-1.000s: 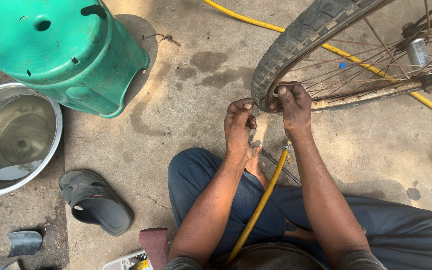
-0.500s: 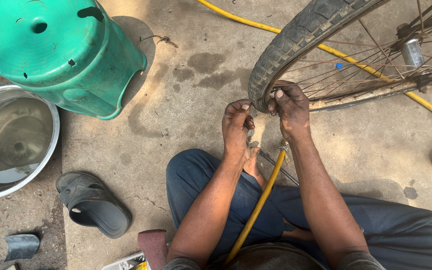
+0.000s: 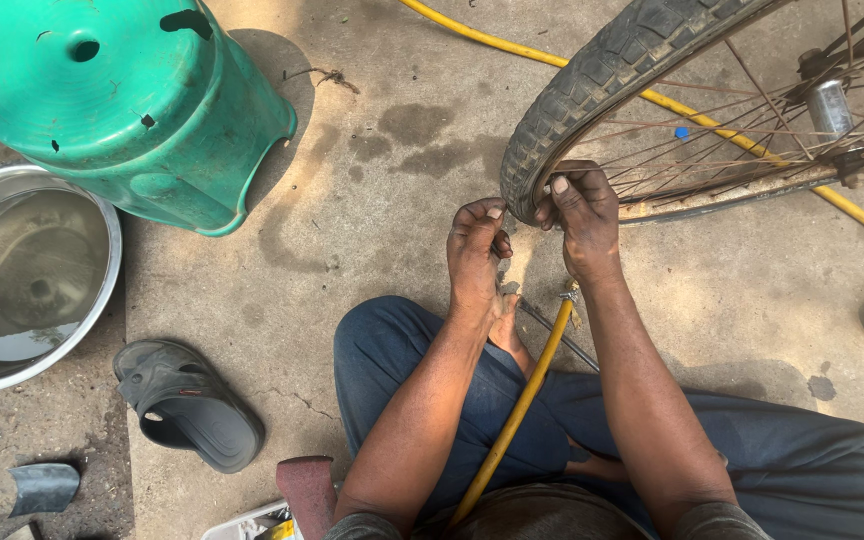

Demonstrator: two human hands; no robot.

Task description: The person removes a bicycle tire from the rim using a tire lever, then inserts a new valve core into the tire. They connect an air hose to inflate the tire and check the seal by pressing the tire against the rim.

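Both hands pinch the edge of the black bicycle tyre (image 3: 592, 90) at 1 o'clock: the left hand (image 3: 477, 250) at its lower end, the right hand (image 3: 582, 215) against the rim (image 3: 712, 200). The rubber looks stiff, grippy; best taken at the bead.

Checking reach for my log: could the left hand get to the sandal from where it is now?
Probably yes. The left hand is at the tyre, and the sandal lies on bare concrete to that side, beyond the knee, with nothing between.
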